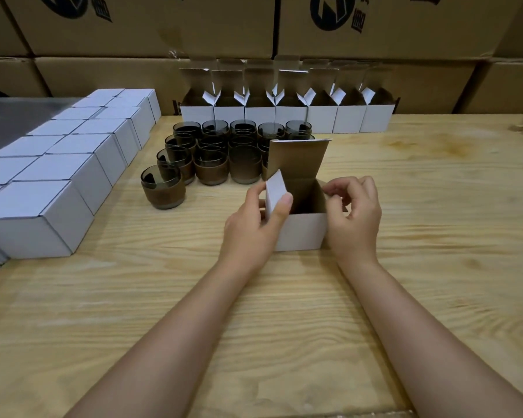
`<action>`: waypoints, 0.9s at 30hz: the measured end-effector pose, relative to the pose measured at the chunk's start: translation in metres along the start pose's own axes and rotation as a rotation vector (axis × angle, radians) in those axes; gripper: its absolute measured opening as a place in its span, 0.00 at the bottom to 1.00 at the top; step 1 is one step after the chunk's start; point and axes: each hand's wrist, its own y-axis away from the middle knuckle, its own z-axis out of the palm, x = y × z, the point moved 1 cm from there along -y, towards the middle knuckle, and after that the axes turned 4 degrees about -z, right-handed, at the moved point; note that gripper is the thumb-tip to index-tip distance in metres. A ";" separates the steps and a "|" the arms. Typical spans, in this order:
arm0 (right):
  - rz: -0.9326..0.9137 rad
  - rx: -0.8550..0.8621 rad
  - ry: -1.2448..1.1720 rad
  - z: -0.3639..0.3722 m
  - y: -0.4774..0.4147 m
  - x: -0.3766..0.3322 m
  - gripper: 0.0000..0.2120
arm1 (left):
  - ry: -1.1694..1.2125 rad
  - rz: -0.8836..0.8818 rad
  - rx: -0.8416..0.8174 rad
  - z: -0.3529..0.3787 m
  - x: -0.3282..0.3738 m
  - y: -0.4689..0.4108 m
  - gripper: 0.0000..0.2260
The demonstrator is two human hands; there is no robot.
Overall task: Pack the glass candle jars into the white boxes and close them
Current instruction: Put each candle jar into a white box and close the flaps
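A small white box stands on the wooden table in the middle, its lid flap upright and its inside dark. My left hand pinches the box's left side flap between thumb and fingers. My right hand holds the right side flap at the box's right edge. I cannot tell whether a jar sits inside. Behind the box stands a cluster of several dark glass candle jars with brown bands. A row of several open white boxes lines the back of the table.
Several closed white boxes sit in rows on the left of the table. Large brown cartons form a wall behind. The wooden table extends to the right and toward me.
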 end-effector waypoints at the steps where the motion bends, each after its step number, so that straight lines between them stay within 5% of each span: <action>1: -0.010 0.001 0.000 0.000 0.000 0.000 0.08 | 0.008 0.010 0.021 0.000 -0.001 0.000 0.39; 6: -0.030 -0.010 -0.015 -0.001 -0.001 -0.002 0.09 | 0.189 0.032 0.104 -0.001 -0.005 -0.001 0.29; 11: -0.037 -0.056 0.048 -0.001 -0.004 -0.001 0.21 | 0.425 -0.089 0.089 -0.006 -0.010 -0.008 0.31; 20: 0.069 -0.318 -0.020 -0.001 -0.007 0.000 0.26 | 0.344 -0.044 -0.043 -0.006 -0.007 -0.008 0.24; 24: 0.048 -0.360 0.088 -0.005 -0.012 -0.004 0.27 | 0.226 0.005 -0.084 -0.006 -0.009 -0.002 0.38; 27: 0.021 -0.432 0.236 -0.009 -0.016 -0.015 0.29 | 0.191 0.036 -0.070 -0.008 -0.012 -0.004 0.38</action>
